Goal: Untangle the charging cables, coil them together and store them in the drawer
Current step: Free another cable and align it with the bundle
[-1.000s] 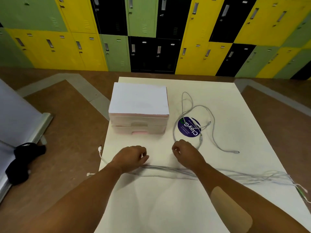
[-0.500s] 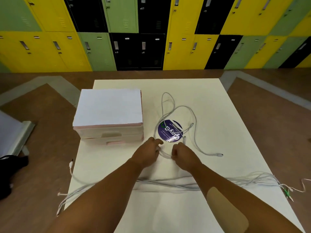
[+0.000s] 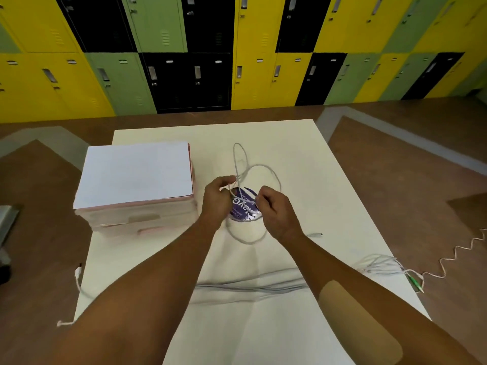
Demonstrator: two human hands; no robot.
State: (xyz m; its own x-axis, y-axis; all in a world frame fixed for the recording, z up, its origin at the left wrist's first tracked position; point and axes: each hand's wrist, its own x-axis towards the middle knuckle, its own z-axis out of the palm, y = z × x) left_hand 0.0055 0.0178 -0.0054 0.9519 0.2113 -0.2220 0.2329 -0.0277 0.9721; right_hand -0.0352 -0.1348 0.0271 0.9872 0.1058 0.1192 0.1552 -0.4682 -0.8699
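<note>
A looped white charging cable (image 3: 263, 167) lies at the middle of the white table (image 3: 329, 180), over a round purple sticker (image 3: 243, 209). My left hand (image 3: 217, 198) pinches a strand of it at the loop's left side. My right hand (image 3: 274, 209) pinches another strand just to the right, lifting it off the table. A straightened bundle of white cables (image 3: 253, 285) stretches across the table under my forearms, its ends hanging off both sides. A small white and pink drawer unit (image 3: 137, 191) stands to the left, both drawers closed.
Yellow, green and black lockers (image 3: 237, 48) line the far wall. A wavy cable end (image 3: 461, 254) and a green plug (image 3: 415, 281) hang past the table's right edge. Brown floor surrounds the table.
Both hands left the straightened bundle near the front, moved forward to the looped cable over the sticker and took hold of its strands, raising part of the loop.
</note>
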